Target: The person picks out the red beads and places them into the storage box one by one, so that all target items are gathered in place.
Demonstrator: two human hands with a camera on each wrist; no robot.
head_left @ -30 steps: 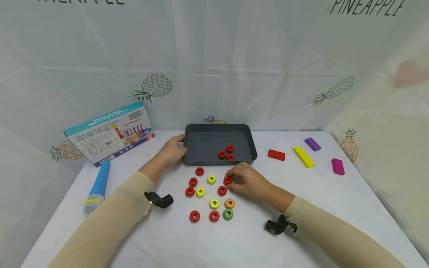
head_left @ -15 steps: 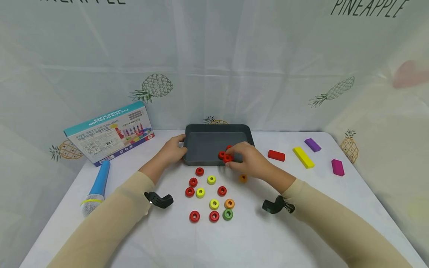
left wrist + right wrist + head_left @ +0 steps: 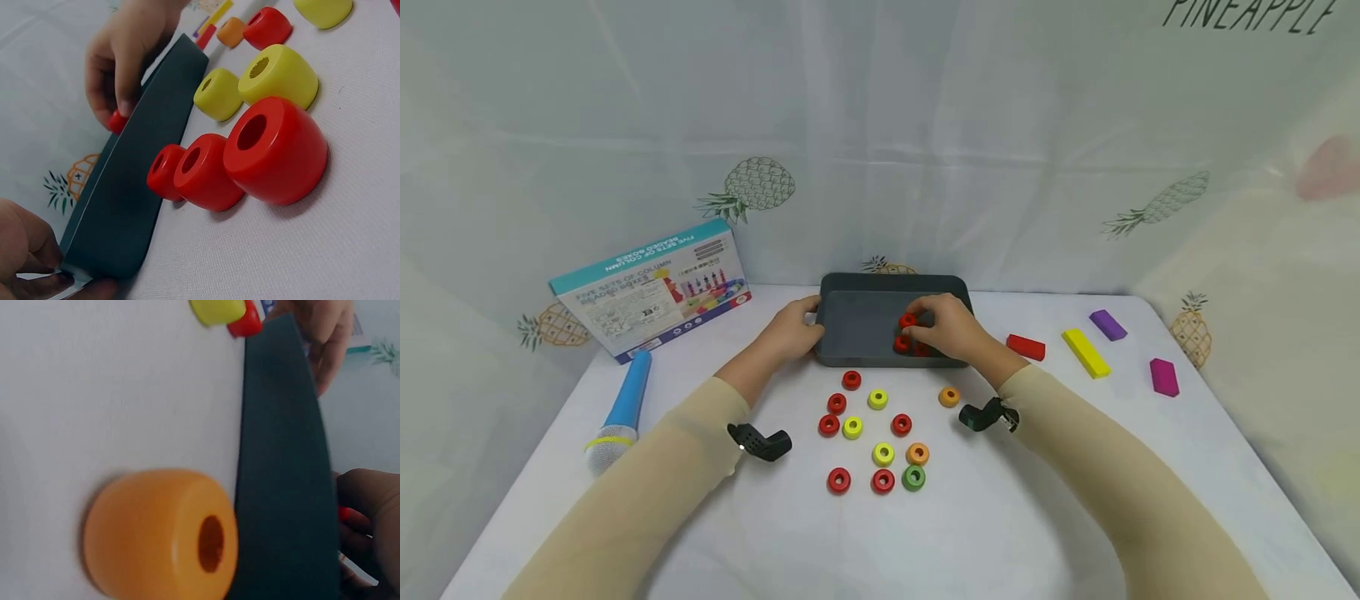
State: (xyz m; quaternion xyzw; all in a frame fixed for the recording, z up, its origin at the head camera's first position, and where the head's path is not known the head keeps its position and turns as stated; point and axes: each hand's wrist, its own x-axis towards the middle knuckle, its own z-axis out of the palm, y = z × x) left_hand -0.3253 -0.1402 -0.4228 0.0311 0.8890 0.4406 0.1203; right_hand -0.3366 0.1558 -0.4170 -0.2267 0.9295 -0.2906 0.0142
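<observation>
The left hand (image 3: 790, 333) is gripping the dark tray's (image 3: 857, 332) left rim, steadying it, while the right hand (image 3: 946, 327) is pinching a red ring (image 3: 908, 321) inside the tray, above the red rings already lying there.

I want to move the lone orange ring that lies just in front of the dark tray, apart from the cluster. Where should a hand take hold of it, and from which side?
Probably from above: pinch the orange ring across its rounded outer wall. It lies flat, hole up, with bare cloth left, right and front; only the tray stands close behind it.
</observation>
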